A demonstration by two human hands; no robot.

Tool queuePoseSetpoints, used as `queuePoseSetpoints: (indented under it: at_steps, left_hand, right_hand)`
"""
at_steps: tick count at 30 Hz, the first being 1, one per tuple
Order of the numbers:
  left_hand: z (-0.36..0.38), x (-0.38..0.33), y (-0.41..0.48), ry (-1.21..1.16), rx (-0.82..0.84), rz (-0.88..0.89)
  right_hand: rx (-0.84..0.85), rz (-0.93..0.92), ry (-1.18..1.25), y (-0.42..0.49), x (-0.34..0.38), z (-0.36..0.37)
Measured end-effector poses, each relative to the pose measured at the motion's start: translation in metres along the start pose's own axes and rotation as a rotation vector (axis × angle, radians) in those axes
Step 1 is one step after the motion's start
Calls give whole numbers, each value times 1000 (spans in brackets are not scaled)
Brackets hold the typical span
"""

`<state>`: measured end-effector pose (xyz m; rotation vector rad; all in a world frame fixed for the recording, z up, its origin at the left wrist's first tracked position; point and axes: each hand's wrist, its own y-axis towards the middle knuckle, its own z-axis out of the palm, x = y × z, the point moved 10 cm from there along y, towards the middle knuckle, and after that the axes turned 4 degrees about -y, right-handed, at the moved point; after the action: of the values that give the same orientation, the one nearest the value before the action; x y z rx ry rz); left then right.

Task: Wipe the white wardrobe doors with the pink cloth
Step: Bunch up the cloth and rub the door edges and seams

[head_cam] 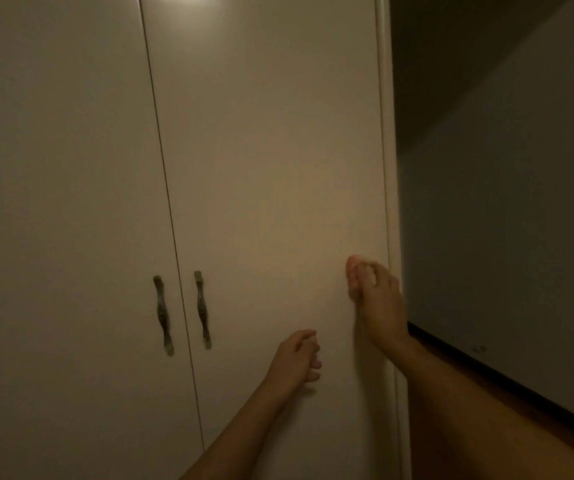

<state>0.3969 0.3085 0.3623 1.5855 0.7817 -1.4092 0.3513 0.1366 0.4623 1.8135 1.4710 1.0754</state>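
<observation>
Bunched at the tips of the right hand (379, 299), the pink cloth (352, 264) is gripped by bent fingers and pressed against the right door (271, 168). It sits close to that door's outer edge, a little higher than the handles. Only a small wad of the cloth shows beyond the fingertips, too blurred to tell which way its long side runs. The hand itself points up the door, its forearm coming in from the lower right. The left hand (296, 355) is lower and further in on the same door, fingers loosely curled with nothing in them; whether it touches the panel cannot be told. Two white doors are in view, the right door and the left door (60, 202). Both are tall, upright and closed, and they meet at a thin dark seam running top to bottom. Two dark metal handles stand upright beside that seam, one per door: the left handle (163, 315) and the right handle (203, 310). One cloth shows, and two hands. Right of the doors a narrow white post (390, 168) ends the wardrobe, then comes a shadowed wall (521, 202) with a dark strip (486, 372) along its foot.
</observation>
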Motion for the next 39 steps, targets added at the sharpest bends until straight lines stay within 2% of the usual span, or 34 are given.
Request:
queuePoseSetpoints:
  at_steps: [2,4,8,13,16,22,26,29,32,36,39]
  left_hand:
    - [-8,-11,-2,-6,-14,29]
    - [-15,-17,-5,13,-23,46]
    - [-38,-25,-11,34,-69,79]
    - [-75,-25,-24,50,-195,96]
    - [-92,-26,-32,52,-268,126]
    - [-103,-25,-41,59,-330,154]
    - [-102,-24,-46,62,-314,136]
    - [-105,-25,-51,84,-315,133]
    - [-110,-29,-55,108,-312,140]
    - [-118,-39,-58,113,-313,151]
    - [-124,-51,-59,108,-314,163]
  right_hand:
    - [-67,33,-29,22,3,-16]
    - [-48,92,-49,46,12,-26]
    - [-43,33,-103,64,66,-32]
    - [-67,-220,-130,37,141,-10]
    - [-9,-391,-141,-6,164,25]
    - [143,-725,-231,-96,164,88]
    - [311,-827,-317,-130,138,101]
    - [354,-791,-348,-118,106,89]
    - [337,-587,-270,-74,74,60]
    - [154,-324,-99,-7,74,-1]
    - [7,-286,-108,37,99,-29]
